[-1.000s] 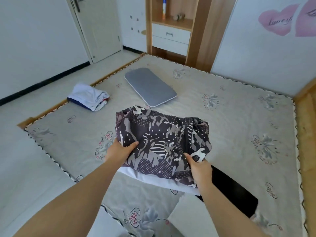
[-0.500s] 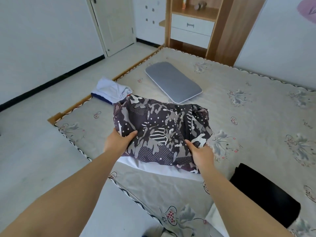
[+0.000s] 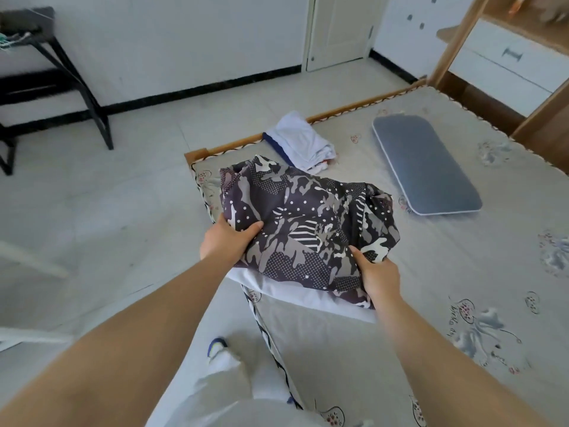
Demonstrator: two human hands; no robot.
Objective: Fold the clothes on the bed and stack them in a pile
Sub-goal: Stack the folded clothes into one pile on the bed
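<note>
Camouflage garment [image 3: 308, 223] over white cloth [image 3: 295, 292], fingers of left hand [image 3: 226, 241] and right hand [image 3: 377, 274] gripping both, above bed [image 3: 462, 272]

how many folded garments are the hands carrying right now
2 visible: a camo-print garment on top, gripped by the left hand and right hand, and a white garment beneath. More may be hidden between.

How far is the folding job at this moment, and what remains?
Done: a folded white pile lies near the bed corner. In hand: the left hand and right hand grip a folded camouflage garment with a white one beneath. Left: setting these on the pile.
</note>
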